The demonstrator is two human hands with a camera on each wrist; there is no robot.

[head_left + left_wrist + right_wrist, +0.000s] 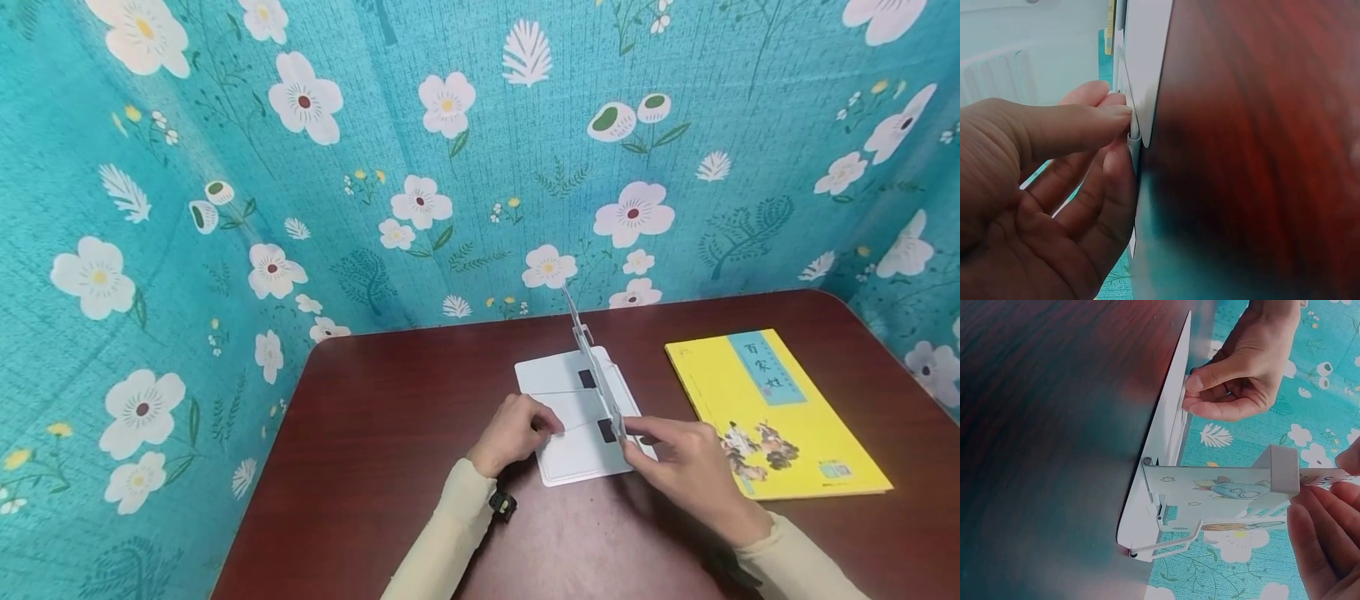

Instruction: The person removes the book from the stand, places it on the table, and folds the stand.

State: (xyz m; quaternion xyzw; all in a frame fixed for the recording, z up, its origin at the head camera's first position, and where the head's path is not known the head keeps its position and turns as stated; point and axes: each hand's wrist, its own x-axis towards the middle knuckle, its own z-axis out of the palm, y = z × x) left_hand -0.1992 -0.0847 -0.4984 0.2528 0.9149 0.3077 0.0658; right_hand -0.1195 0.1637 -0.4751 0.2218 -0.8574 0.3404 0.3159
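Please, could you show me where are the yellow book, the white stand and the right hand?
Yellow book (pixel 783 419): head view, on the front cover.
White stand (pixel 570 408): head view, on the flat lower part.
Right hand (pixel 692 465): head view, on the back of the hand.

Flowered teal hangings (pixel 345 225), apparently cloth, back a reddish-brown table (pixel 390 417).

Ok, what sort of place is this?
Probably a small curtained study corner: a reddish-brown, wood-grained table, teal flower-patterned fabric behind it, and a rectangular yellow book lying beside a white hinged stand.
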